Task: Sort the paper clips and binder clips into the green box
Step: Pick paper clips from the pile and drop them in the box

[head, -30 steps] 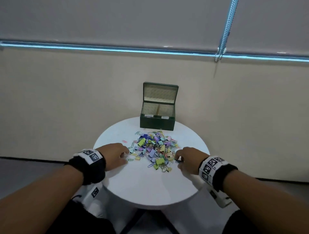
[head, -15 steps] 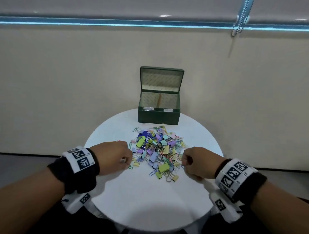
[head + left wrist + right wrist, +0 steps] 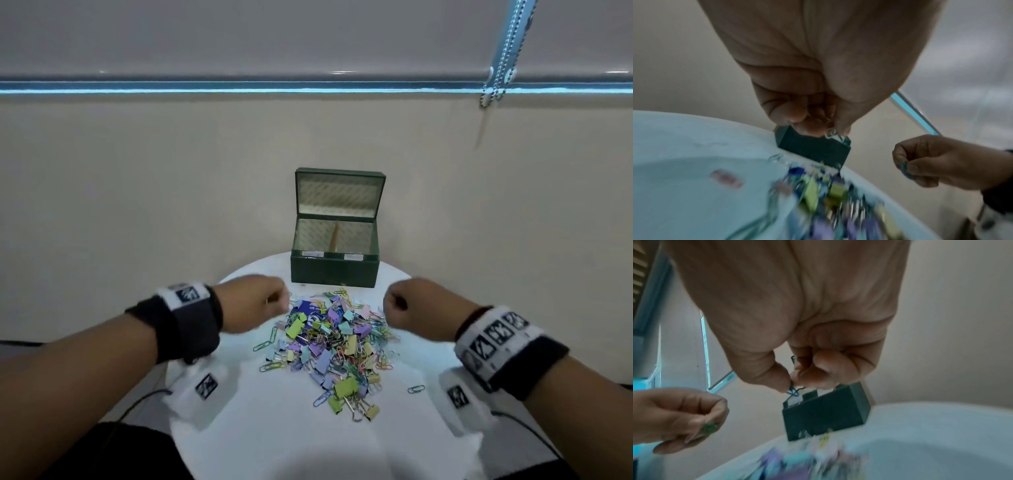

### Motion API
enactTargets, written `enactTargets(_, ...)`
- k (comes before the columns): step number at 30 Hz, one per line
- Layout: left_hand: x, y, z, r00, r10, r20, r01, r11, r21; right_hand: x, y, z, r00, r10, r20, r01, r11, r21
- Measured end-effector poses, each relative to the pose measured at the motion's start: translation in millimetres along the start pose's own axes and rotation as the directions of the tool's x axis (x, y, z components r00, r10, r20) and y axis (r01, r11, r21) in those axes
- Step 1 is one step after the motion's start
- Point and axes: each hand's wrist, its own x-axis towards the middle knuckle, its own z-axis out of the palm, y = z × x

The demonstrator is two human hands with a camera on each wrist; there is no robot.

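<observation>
A heap of coloured paper clips and binder clips point(image 3: 334, 346) lies mid-table. Behind it the green box point(image 3: 335, 270) stands with its lid up and a divider splitting it into two compartments. My left hand point(image 3: 274, 301) hovers over the heap's left rear, fingers curled, pinching a green paper clip point(image 3: 710, 428). My right hand point(image 3: 394, 303) hovers at the heap's right rear and pinches a blue paper clip point(image 3: 792, 391) between thumb and fingertips. Both fists are raised off the table, short of the box.
The round white table point(image 3: 274, 428) stands against a beige wall. A loose paper clip point(image 3: 415, 389) lies right of the heap, and others point(image 3: 265, 342) lie on its left. A bead chain point(image 3: 496, 82) hangs from the blind at upper right.
Both hands have lifted from the heap's near edges and moved forward toward the box, each carrying a clip. The head view has tipped downward and closer.
</observation>
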Motion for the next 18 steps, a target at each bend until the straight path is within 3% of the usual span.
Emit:
enactTargets(3,39.8,7.9,-25.7,0.994,-0.065,-0.091,0.041,0.970,-0.240,49.0,0.1,-25.0,0.988,0.012,-0.154,-0.008,1.000,0.028)
enactTargets(6,82.8,19.3,-40.2,0.984,-0.100,-0.149,0.016,0.878,-0.479,94.8,3.0,-41.3,0.965,0.042,-0.259,-0.024,0.997,0.072)
enactTargets(14,156.3,39.9,-42.6,0.949,-0.241,-0.202,0.056,0.762,-0.645,154.2,11.3,-44.8,0.956,0.106,-0.275,-0.100,0.994,0.034)
enactTargets(18,157.1,50.3,-38.1,0.955,-0.279,-0.105,0.097,0.625,-0.774,140.6,21.5,-44.7,0.945,0.074,-0.318,-0.042,0.993,0.107)
